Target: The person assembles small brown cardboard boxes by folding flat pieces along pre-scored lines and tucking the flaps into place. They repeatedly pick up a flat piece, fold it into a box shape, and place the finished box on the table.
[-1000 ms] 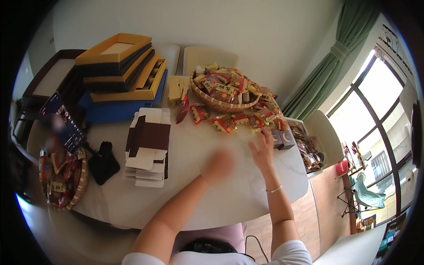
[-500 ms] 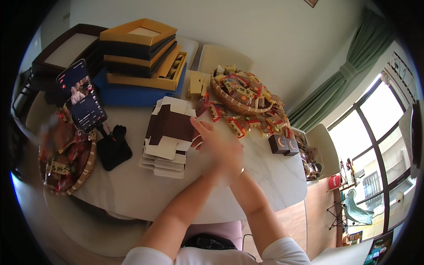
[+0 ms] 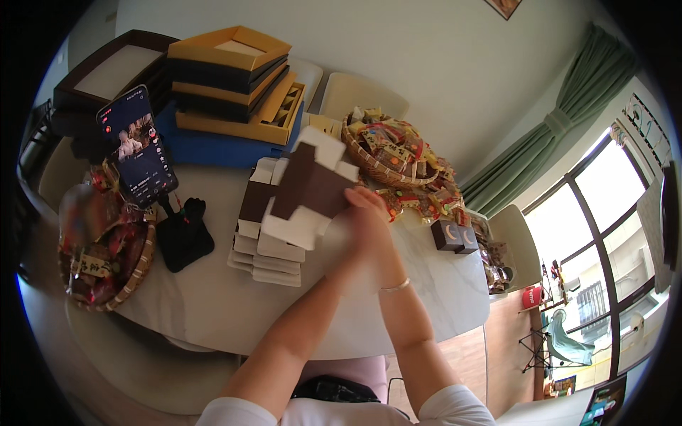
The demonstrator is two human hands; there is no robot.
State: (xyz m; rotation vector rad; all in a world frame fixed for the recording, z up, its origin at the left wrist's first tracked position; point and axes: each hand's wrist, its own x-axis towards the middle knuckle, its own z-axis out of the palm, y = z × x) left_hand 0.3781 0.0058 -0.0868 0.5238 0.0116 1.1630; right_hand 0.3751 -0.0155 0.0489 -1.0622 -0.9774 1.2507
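A flattened, unfolded carton [image 3: 312,188], dark brown with white flaps, is tilted above the pile. My right hand [image 3: 374,220] pinches its right edge. Close against the right wrist, my left hand [image 3: 348,248] is blurred, and its fingers do not show clearly. Under the raised carton lies a stack of similar flat cartons [image 3: 266,264] on the pale marbled table [image 3: 383,326].
Left stand a phone [image 3: 136,145] on a black holder [image 3: 183,238] and a basket of wrapped snacks [image 3: 135,284]. Behind rise stacked gift boxes [image 3: 227,78]. Another heaped basket [image 3: 387,174], loose packets and two small brown boxes [image 3: 455,236] sit right.
One flat carton has been lifted off the stack and moved up and to the right in my right hand. The view has shifted slightly.
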